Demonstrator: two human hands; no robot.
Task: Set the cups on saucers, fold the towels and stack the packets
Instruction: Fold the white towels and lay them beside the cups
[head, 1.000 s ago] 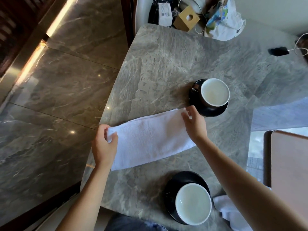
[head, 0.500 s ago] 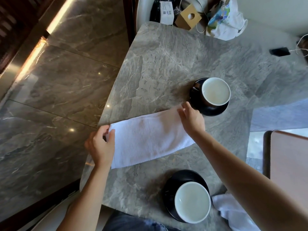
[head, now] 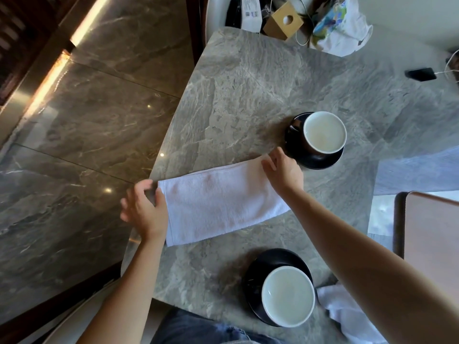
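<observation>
A white towel (head: 221,203), already folded into a long band, lies flat across the grey marble table (head: 248,95), running from about 9 o'clock toward the centre. The left hand (head: 145,211) sits at its left end with fingers spread loosely and only the thumb side touching the cloth, gripping nothing; the right hand (head: 285,172) rests on the far right corner, fingers curled down onto the edge, though whether it pinches the fabric I cannot tell. Holding both ends like this probably keeps the band square for its next fold. Two white-lined dark cups already sit on black saucers, the far cup (head: 324,132) at 1 o'clock just beyond the right hand, the near cup (head: 288,296) at 5 o'clock, both clear of the folding space. A second crumpled towel (head: 340,309) waits at the table's edge beside the near cup. No packets are identifiable. Beyond the table lies polished stone flooring (head: 87,132); a cardboard box (head: 283,21) and plastic bag (head: 340,28) crowd 12 o'clock.
</observation>
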